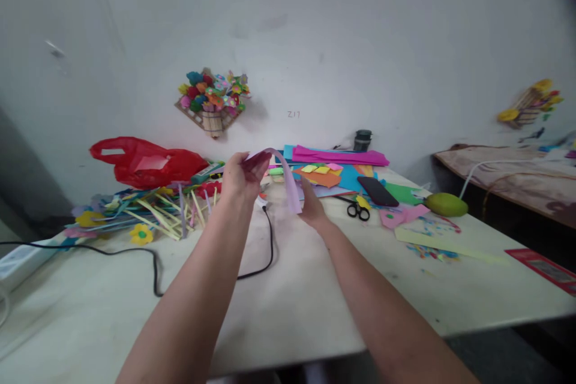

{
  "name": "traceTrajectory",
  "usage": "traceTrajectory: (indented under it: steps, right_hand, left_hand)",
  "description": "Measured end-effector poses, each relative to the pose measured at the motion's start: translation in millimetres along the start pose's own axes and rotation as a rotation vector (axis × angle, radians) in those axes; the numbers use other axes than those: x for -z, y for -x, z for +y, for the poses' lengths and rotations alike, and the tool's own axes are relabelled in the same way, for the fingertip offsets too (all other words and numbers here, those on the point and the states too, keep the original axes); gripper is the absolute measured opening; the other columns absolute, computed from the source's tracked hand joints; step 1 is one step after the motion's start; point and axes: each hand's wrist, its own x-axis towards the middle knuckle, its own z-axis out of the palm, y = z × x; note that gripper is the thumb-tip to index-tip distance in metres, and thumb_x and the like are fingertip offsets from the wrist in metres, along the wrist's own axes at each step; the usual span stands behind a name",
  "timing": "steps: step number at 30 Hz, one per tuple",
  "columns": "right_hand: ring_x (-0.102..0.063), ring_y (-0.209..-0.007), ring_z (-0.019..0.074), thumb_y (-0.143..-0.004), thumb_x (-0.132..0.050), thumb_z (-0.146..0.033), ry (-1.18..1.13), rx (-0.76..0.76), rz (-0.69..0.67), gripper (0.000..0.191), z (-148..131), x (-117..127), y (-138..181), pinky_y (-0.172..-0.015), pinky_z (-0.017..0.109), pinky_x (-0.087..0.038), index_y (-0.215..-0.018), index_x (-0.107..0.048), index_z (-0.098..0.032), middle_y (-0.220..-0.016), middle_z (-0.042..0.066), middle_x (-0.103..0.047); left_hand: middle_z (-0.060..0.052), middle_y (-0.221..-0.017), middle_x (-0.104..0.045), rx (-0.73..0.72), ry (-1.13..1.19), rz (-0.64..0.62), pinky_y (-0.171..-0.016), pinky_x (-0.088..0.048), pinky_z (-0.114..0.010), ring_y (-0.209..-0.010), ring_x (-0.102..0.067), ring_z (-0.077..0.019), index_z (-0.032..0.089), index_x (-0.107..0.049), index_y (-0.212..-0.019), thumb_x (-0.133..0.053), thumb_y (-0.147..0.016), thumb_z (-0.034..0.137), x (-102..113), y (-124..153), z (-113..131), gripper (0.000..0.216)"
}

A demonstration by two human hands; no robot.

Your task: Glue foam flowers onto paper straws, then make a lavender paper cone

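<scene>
A lilac strip of thin sheet, paper or craft foam (291, 189), arches above the table between my hands. My left hand (243, 175) grips its upper end, fingers and thumb closed on it. At the lower end of the strip is my right hand (311, 204), pinching its edge; some of those fingers are hidden behind the strip. Below them a black cable with a white plug end (261, 201) lies on the white table (288, 300). Black-handled scissors (359, 210) lie just right of my right hand.
Left are a red plastic bag (144, 162), pale yellow strips (157, 216) and a yellow flower (141, 234). Coloured sheets (342, 157), a phone (378, 191), a green mango-like fruit (447, 204) and paper scraps (432, 253) lie right. Flower decorations (212, 99) hang on the wall.
</scene>
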Motion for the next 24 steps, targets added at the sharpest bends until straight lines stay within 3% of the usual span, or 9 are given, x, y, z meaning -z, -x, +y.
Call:
traceTrajectory:
  steps: [2, 4, 7, 9, 12, 15, 17, 19, 24]
  right_hand:
    - [-0.022, -0.134, 0.0288, -0.059, -0.068, -0.021, 0.027, 0.025, -0.053, 0.101, -3.1, -3.3, 4.7, -0.105, 0.046, -0.029, -0.143, -0.012, -0.021, -0.147, 0.011, -0.021]
    - [-0.023, -0.133, 0.0285, -0.060, -0.068, -0.022, 0.017, 0.034, -0.053, 0.100, -7.2, -5.6, 7.2, -0.105, 0.046, -0.028, -0.143, -0.013, -0.019, -0.146, 0.012, -0.023]
    - [-0.039, -0.125, 0.0267, -0.064, -0.065, -0.026, -0.057, 0.059, 0.010, 0.089, -13.0, -9.2, 7.6, -0.100, 0.043, -0.036, -0.141, -0.021, -0.019, -0.142, 0.011, -0.033]
    - [-0.051, -0.113, 0.0239, -0.069, -0.060, -0.026, -0.132, 0.058, 0.040, 0.072, -16.0, -11.8, 6.6, -0.093, 0.039, -0.043, -0.136, -0.034, -0.021, -0.133, 0.009, -0.046]
    - [-0.061, -0.097, 0.0220, -0.077, -0.051, -0.030, -0.240, -0.069, 0.117, 0.042, -21.0, -13.4, 4.6, -0.086, 0.037, -0.047, -0.117, -0.056, -0.019, -0.110, 0.007, -0.063]
    - [-0.062, -0.090, 0.0239, -0.077, -0.051, -0.040, -0.357, -0.320, 0.218, 0.034, -25.6, -9.1, 1.7, -0.081, 0.037, -0.049, -0.095, -0.066, -0.015, -0.087, 0.007, -0.069]
    - [-0.062, -0.086, 0.0242, -0.072, -0.056, -0.043, -0.457, -0.476, 0.276, 0.033, -25.8, -3.5, -0.8, -0.077, 0.036, -0.050, -0.084, -0.066, -0.014, -0.076, 0.007, -0.068]
    - [-0.062, -0.082, 0.0239, -0.068, -0.061, -0.042, -0.556, -0.589, 0.324, 0.030, -22.1, 2.6, -3.1, -0.073, 0.036, -0.051, -0.078, -0.065, -0.014, -0.073, 0.007, -0.068]
    - [-0.063, -0.075, 0.0231, -0.059, -0.068, -0.034, -0.805, -0.729, 0.344, 0.028, -4.1, 12.6, -6.0, -0.067, 0.035, -0.052, -0.080, -0.063, -0.015, -0.073, 0.006, -0.068]
  left_hand:
    - [-0.008, -0.066, -0.062, -0.007, 0.029, 0.005, -0.061, -0.055, -0.027, -0.073, -0.066, -0.0205, 0.013, -0.051, -0.074, -0.045, -0.067, 0.006, 3.6, 1.5, 2.7, 0.012]
    - [-0.007, -0.065, -0.061, -0.020, 0.058, 0.015, -0.064, -0.055, -0.028, -0.073, -0.065, -0.0201, 0.013, -0.051, -0.074, -0.045, -0.067, 0.006, 7.5, 1.3, 3.9, 0.012]
    - [-0.007, -0.065, -0.060, -0.009, 0.076, 0.053, -0.064, -0.055, -0.028, -0.072, -0.065, -0.0193, 0.013, -0.050, -0.073, -0.044, -0.067, 0.006, 14.3, -1.8, 2.9, 0.011]
    - [-0.007, -0.066, -0.060, 0.003, 0.076, 0.078, -0.064, -0.054, -0.027, -0.072, -0.064, -0.0186, 0.013, -0.050, -0.073, -0.044, -0.068, 0.006, 19.1, -4.9, 1.8, 0.011]
    - [-0.008, -0.071, -0.061, 0.011, 0.046, 0.058, -0.067, -0.053, -0.029, -0.079, -0.064, -0.0202, 0.014, -0.051, -0.073, -0.046, -0.071, 0.011, 25.8, -8.8, 1.8, 0.006]
    - [-0.012, -0.082, -0.063, -0.001, -0.099, -0.046, -0.069, -0.052, -0.034, -0.086, -0.063, -0.0245, 0.015, -0.054, -0.072, -0.053, -0.074, 0.036, 32.5, -11.9, 3.1, 0.021]
    - [-0.012, -0.088, -0.063, -0.085, -0.232, -0.066, -0.070, -0.051, -0.035, -0.088, -0.062, -0.0247, 0.016, -0.056, -0.072, -0.056, -0.069, 0.051, 38.8, -16.1, 2.8, 0.035]
    - [-0.010, -0.091, -0.063, -0.243, -0.346, 0.011, -0.070, -0.049, -0.033, -0.089, -0.061, -0.0221, 0.017, -0.056, -0.074, -0.057, -0.065, 0.056, 48.1, -23.5, 0.4, 0.040]
    - [-0.006, -0.101, -0.058, -0.571, -0.547, 0.210, -0.081, -0.043, -0.027, -0.102, -0.054, -0.0177, 0.019, -0.055, -0.086, -0.066, -0.061, 0.045, 82.9, -48.1, -14.2, 0.038]
